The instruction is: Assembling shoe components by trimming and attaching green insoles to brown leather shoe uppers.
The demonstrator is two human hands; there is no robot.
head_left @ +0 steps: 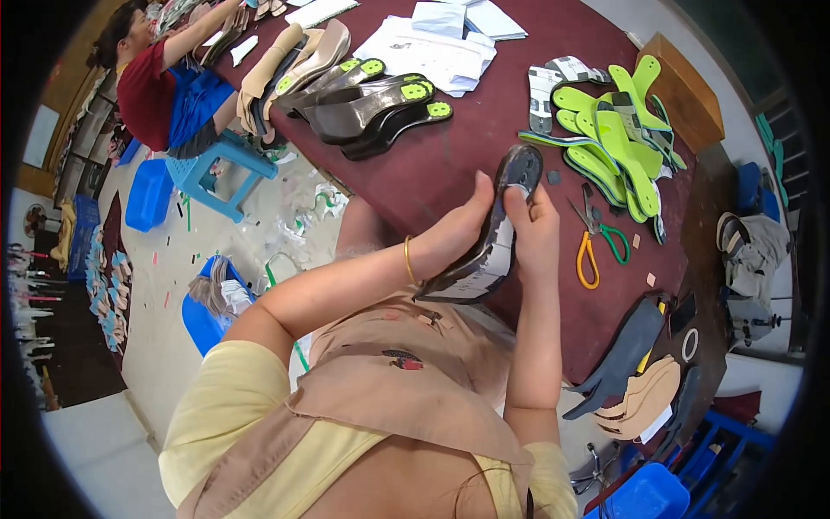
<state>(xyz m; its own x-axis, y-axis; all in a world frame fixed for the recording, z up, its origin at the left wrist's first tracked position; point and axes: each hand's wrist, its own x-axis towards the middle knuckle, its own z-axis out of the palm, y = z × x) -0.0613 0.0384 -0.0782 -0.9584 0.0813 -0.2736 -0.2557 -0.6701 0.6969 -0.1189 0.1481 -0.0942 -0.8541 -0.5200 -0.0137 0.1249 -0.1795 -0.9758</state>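
Above the table's near edge, a dark glossy shoe sole is held upright and tilted between my two hands. One rounded end points away from me, and a pale whitish patch shows on its lower part. My left hand is closed on its left edge, the thumb along the top. Around the right side wrap the fingers of my right hand, with the thumb pressed on the sole's face. Beside my right hand lie pliers and scissors with one orange and one green handle.
On the maroon table, several dark platform soles lie at the far left. Bright green insoles are piled at the right, near a wooden box. White papers lie behind. A co-worker reaches over the far left edge.
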